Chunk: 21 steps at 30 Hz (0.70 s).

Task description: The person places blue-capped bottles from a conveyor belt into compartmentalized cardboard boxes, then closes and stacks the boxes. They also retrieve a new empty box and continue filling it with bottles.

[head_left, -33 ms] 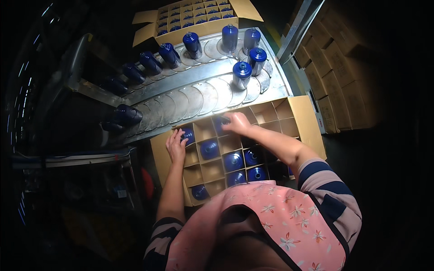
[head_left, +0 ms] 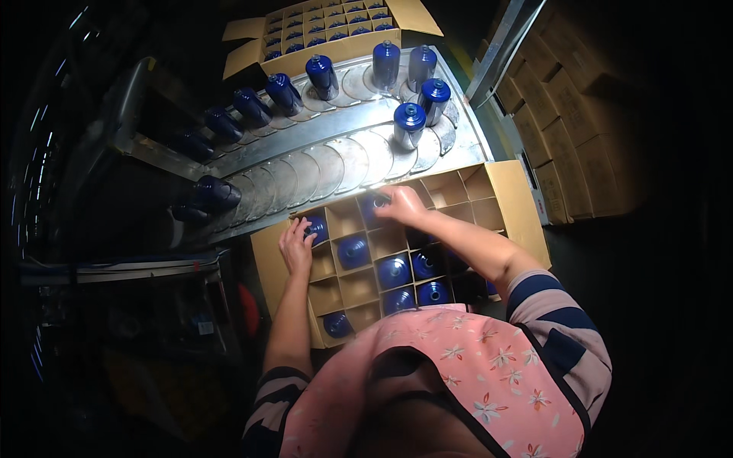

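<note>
A cardboard box [head_left: 266, 263] with divider cells stands in front of me, several glossy blue bottles in it. At its far left corner my left hand [head_left: 296, 246] has its fingers curled around the top of a blue bottle [head_left: 318, 227] sitting in a cell. My right hand [head_left: 405, 206] pinches the top of another blue bottle [head_left: 372, 206] in the far row, its body partly hidden by the hand and the dividers. Between and nearer me, a blue bottle [head_left: 353, 252] and a blue bottle [head_left: 394, 271] stand upright in cells. My right forearm covers some cells.
Beyond the box, a looping conveyor [head_left: 305, 172] of overlapping metal plates carries several upright blue bottles, one blue bottle [head_left: 409, 126] close to the box. A second divided box [head_left: 244, 59] full of blue bottles sits behind it. Stacked cartons [head_left: 565, 130] stand at the right, beside a metal post [head_left: 508, 46].
</note>
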Available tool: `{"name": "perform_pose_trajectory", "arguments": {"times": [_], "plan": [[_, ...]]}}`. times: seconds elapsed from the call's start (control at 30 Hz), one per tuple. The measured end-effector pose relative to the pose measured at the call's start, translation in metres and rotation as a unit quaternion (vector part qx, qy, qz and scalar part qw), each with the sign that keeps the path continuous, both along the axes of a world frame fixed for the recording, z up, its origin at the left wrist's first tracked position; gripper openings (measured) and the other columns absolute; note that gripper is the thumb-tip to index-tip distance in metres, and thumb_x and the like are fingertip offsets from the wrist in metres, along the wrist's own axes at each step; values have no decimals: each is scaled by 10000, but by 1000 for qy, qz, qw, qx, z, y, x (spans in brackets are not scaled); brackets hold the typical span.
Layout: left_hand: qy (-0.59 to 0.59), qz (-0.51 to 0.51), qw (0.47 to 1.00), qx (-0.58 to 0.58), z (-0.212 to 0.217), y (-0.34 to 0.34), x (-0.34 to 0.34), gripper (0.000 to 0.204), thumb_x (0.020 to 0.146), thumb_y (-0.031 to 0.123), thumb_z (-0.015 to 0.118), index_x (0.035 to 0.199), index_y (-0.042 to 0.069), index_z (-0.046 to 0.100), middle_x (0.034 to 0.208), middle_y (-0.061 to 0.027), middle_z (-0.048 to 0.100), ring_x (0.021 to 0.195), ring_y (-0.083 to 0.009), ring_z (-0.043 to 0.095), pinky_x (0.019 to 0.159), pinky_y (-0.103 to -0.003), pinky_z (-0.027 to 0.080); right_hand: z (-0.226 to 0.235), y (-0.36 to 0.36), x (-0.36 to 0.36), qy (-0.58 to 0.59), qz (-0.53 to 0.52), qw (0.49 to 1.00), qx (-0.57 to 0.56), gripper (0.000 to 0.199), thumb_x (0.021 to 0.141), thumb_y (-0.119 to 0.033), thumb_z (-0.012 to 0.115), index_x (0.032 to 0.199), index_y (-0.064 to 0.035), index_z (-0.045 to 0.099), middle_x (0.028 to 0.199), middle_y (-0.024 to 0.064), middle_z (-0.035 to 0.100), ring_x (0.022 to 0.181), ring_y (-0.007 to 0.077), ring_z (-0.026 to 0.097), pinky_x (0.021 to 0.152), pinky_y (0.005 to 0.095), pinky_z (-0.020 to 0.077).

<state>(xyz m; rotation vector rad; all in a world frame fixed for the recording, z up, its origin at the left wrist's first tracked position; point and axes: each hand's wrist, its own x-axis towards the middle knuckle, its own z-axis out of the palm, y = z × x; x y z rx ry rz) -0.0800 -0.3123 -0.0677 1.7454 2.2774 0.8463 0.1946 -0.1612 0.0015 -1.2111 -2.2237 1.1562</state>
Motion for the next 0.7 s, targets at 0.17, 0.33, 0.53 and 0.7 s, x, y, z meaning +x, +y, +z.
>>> {"name": "perform_pose_trajectory", "arguments": {"times": [0.17, 0.33, 0.53, 0.7], "plan": [[-236, 15, 970, 53, 54, 7, 1, 314, 805, -11, 684, 1113, 47, 665, 1207, -135, 661, 1137, -237, 612, 997, -359, 442, 98, 43, 52, 247, -99, 955, -127, 281, 757, -239, 768, 995, -98, 718, 675, -2, 586, 643, 58, 554, 608, 240, 461], [-324, 9, 940, 109, 166, 28, -9, 348, 824, -118, 602, 1164, -48, 626, 1268, -158, 615, 1205, -212, 558, 1047, -332, 412, 110, 109, 56, 240, -121, 963, 2, 341, 755, -292, 758, 1017, -79, 713, 742, 18, 644, 672, 89, 602, 655, 252, 495], [-394, -32, 904, 164, 188, 119, 29, 359, 862, -118, 589, 1212, -38, 605, 1294, -152, 593, 1194, -195, 556, 1028, -313, 433, 10, 186, 13, 87, -177, 979, 46, 432, 755, -345, 758, 1047, -33, 699, 751, 89, 662, 676, 138, 631, 663, 300, 506], [-369, -49, 922, 102, 121, 231, 60, 321, 818, -23, 694, 1137, -9, 666, 1155, -67, 678, 1040, -116, 610, 930, -257, 467, -14, 194, 39, 145, -182, 972, -14, 321, 871, -211, 690, 1155, -64, 667, 737, 26, 628, 659, 75, 592, 625, 251, 492]]}}
